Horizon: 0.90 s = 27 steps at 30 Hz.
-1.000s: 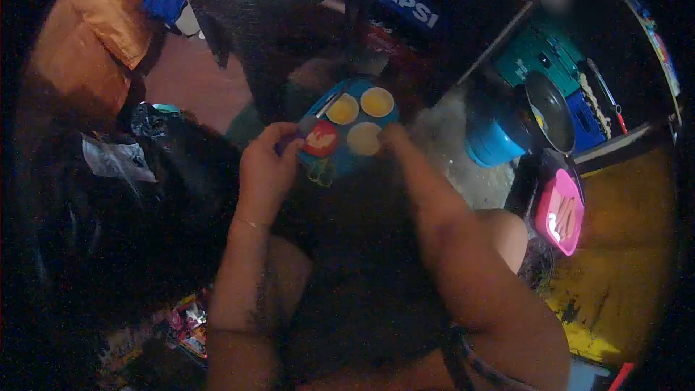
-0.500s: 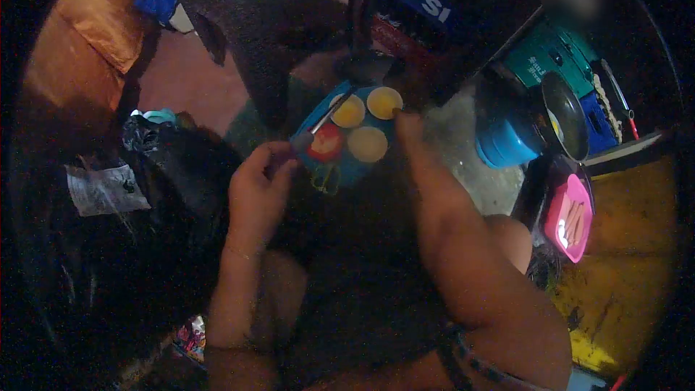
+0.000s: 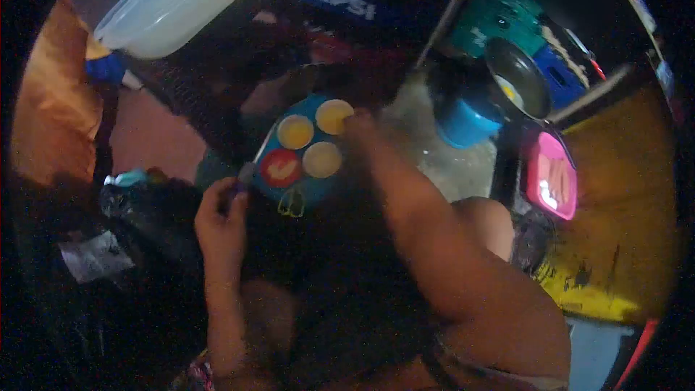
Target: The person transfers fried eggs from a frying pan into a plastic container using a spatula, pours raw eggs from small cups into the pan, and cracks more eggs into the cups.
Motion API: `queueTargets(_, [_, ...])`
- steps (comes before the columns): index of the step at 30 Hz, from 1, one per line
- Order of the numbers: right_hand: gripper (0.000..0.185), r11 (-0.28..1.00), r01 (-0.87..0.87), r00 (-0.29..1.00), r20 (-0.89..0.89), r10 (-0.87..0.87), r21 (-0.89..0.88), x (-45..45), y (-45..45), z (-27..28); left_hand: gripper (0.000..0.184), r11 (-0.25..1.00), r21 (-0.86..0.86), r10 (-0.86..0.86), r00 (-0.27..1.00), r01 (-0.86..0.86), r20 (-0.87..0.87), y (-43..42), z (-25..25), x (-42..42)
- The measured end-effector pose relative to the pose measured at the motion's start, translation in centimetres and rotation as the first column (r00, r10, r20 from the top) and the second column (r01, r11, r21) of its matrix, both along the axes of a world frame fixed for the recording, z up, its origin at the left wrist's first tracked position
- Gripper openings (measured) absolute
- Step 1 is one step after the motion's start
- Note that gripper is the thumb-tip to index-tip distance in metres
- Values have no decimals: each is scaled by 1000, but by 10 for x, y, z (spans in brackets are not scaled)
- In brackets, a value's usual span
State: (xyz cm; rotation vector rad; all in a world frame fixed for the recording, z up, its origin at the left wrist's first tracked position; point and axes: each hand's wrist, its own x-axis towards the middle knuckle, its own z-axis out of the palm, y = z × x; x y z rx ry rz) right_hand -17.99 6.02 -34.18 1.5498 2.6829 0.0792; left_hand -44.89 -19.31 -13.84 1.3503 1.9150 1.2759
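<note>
My left hand (image 3: 223, 206) is closed around the dark handle of a long, thin metal utensil (image 3: 263, 148), whose kind I cannot make out. The utensil points up along the left edge of a blue tray (image 3: 308, 107). On the tray sit a round piece with a yellow centre (image 3: 295, 132), a similar yellowish one (image 3: 334, 116), a pale round one (image 3: 322, 159) and a red one (image 3: 281, 168) with a whitish middle. My right hand (image 3: 358, 129) grips the tray's right side beside the upper yellowish piece; its fingers are mostly in shadow.
A translucent tub (image 3: 170, 18) stands at upper left, near a Pepsi crate (image 3: 339, 1). To the right are a blue bucket (image 3: 469, 122), a dark frying pan (image 3: 517, 76) with egg in it, and a pink container (image 3: 536, 174) of sausages. A black bag (image 3: 156, 206) lies left.
The view has swung, so the surroundings sit further left and the tub shows more. Both hands, the utensil and the tray also appear further left; both hands keep their holds.
</note>
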Motion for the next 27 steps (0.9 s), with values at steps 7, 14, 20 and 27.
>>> queueTargets(7, [34, 682, -34, 0, -682, -731, -731, 20, -23, 33, 25, 999, 7, -31, 989, 32, -147, -1, 6, 3])
queueTargets(14, [24, 985, 67, 529, -832, -169, -157, 62, -50, 83, 25, 998, 45, -38, 999, 39, -12, 4, 3, 3])
queueTargets(20, [33, 897, -124, -60, -899, -434, -425, 96, -95, 191, 25, 998, 57, -10, 996, 15, -87, 1, 0, 4])
queueTargets(27, [46, 909, -221, -37, -928, -371, -354, 238, 14, 212, 23, 998, 59, -15, 995, 21, -96, -6, 3, 2])
